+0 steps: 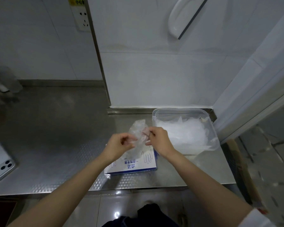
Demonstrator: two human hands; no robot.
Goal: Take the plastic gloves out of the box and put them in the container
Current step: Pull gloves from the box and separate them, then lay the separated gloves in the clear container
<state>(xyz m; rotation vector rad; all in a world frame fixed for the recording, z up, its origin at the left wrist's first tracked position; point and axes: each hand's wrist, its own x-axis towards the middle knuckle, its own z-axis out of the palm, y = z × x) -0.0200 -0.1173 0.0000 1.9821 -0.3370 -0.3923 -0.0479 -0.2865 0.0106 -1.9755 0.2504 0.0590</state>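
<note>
**Both grips pinch one glove over the box**

A phone (2, 163) lies at the left of the steel desk (56, 136). The blue-and-white box (134, 166) sits by the front edge, partly hidden by the forearms. Above it, the left grip (120, 145) and right grip (161, 141) each pinch a crumpled plastic glove (138, 128). Just to the right and farther back, the clear container (214, 141) holds a heap of gloves (184, 133). A socket (83, 18) and a white squeegee (185, 17) are on the wall behind.

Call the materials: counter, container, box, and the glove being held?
Counter: looks like stainless steel, embossed pattern, dull reflections.
Container: clear glossy plastic; contents show through its walls.
Box: probably printed cardboard, white with blue edge.
Glove: thin translucent plastic film, crinkled.
</note>
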